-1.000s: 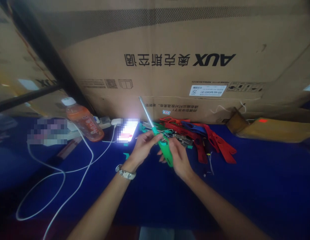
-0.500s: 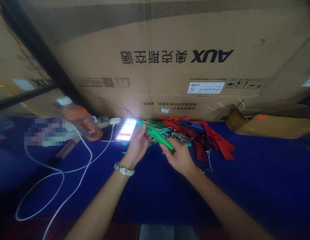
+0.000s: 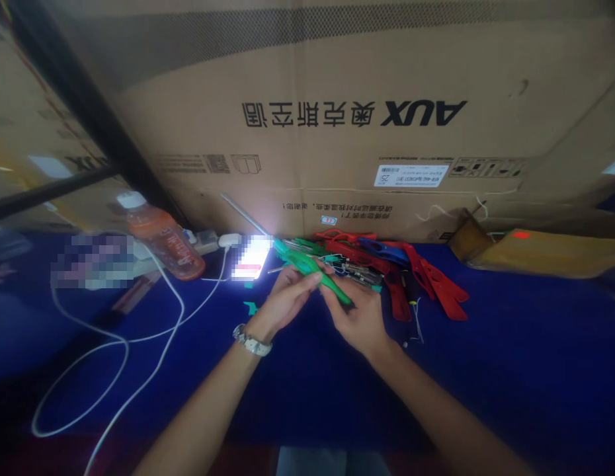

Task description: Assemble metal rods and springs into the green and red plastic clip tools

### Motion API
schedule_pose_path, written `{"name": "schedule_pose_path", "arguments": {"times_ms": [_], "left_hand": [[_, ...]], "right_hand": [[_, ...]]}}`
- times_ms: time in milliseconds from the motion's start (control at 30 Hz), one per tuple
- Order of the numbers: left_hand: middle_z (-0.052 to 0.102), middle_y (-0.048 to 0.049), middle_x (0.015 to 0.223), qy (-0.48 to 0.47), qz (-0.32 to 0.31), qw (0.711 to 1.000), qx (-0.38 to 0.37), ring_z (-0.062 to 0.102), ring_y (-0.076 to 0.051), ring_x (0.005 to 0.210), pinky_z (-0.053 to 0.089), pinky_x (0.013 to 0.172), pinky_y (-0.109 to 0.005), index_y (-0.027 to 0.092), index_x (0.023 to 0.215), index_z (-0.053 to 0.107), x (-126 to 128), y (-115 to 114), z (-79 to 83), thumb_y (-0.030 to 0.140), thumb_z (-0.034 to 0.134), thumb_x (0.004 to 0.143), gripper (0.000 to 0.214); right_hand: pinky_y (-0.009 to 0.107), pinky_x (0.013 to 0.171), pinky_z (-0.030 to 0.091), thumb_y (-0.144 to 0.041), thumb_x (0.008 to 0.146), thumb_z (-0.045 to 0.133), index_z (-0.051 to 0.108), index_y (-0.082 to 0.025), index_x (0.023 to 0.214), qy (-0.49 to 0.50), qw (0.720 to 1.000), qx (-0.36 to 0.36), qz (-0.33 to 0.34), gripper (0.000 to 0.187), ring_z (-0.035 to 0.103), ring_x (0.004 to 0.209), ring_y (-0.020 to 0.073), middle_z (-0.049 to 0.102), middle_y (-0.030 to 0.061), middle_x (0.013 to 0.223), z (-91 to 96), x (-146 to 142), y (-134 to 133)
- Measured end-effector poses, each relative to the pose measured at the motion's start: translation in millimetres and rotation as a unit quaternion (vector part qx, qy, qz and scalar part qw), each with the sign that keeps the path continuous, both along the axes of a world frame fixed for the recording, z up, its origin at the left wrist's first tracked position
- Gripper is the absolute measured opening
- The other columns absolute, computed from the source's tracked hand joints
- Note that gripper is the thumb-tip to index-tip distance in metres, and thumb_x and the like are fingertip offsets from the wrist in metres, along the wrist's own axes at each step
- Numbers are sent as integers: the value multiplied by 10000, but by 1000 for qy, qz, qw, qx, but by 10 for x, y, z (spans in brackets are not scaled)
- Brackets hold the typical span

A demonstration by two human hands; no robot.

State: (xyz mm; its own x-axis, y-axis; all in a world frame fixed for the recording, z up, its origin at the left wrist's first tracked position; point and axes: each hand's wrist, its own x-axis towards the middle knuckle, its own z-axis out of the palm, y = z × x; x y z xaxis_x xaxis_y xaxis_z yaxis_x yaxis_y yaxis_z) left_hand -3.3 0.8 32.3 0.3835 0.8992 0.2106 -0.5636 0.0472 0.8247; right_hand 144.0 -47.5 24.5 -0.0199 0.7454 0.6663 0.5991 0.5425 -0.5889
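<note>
A green long-nosed lighter (image 3: 300, 261) with a metal tube slants up to the left between my hands. My left hand (image 3: 290, 297), with a watch on its wrist, is closed on the middle of its body, the thumb lying on top. My right hand (image 3: 360, 314) grips the handle's lower end. Just behind them lies a pile of lighter parts: red casing halves (image 3: 399, 291), a blue casing piece (image 3: 384, 249), metal pieces (image 3: 362, 271) and thin white wires. A small green piece (image 3: 250, 308) rests on the blue cloth left of my left hand.
A lit phone (image 3: 252, 258) lies behind my left hand. Further left are a bottle of reddish drink (image 3: 163, 238), a charger (image 3: 229, 240) and a looping white cable (image 3: 126, 350). A large cardboard box (image 3: 312, 139) stands behind; an open yellowish box (image 3: 545, 252) is at right.
My left hand has slid down the lighter from near the tube's base to the middle of the body, closer to my right hand. The right hand keeps its grip on the handle.
</note>
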Motion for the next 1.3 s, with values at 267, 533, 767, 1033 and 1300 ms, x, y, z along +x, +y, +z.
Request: {"name": "schedule_pose_path", "arguments": {"times_ms": [267,533,767,1033,1300], "left_hand": [[703,-22,763,107,54,991,-53,591,-111,567,421,464,-211,146,821,664,77,-49,-73,428,835,724,344],[556,44,689,245,161,955,39,561,-94,567,488,530,-208,183,842,538,91,-16,-146,582,644,852,413],[558,74,658,381,77,921,33,545,-112,387,448,333,-217,221,1084,486,6,-283,-179,533,688,811,462],[601,65,579,446,58,892,46,556,-119,379,434,343,-206,207,1047,570,87,-461,-187,404,778,726,431],[707,13,746,621,160,728,242,688,-219,659,440,579,-283,250,1172,590,138,-530,-248,500,711,784,478]], "right_hand": [[245,524,511,-427,947,567,746,-184,807,175,963,-183,90,333,659,529,158,687,9,614,-150,-116,-25],[224,524,412,-611,938,472,666,-199,621,62,960,-269,43,555,594,507,129,642,0,548,-174,-9,-9],[249,524,328,-552,900,514,673,-229,677,-67,940,-288,-170,423,603,577,160,660,1,601,-18,770,-333],[259,567,328,-417,879,554,678,-270,757,-136,893,-336,-266,228,673,740,203,711,-9,733,48,1107,-588],[326,655,448,-477,833,605,665,-250,908,-133,865,-364,-319,246,706,901,290,740,72,895,-40,1238,-541]]}}
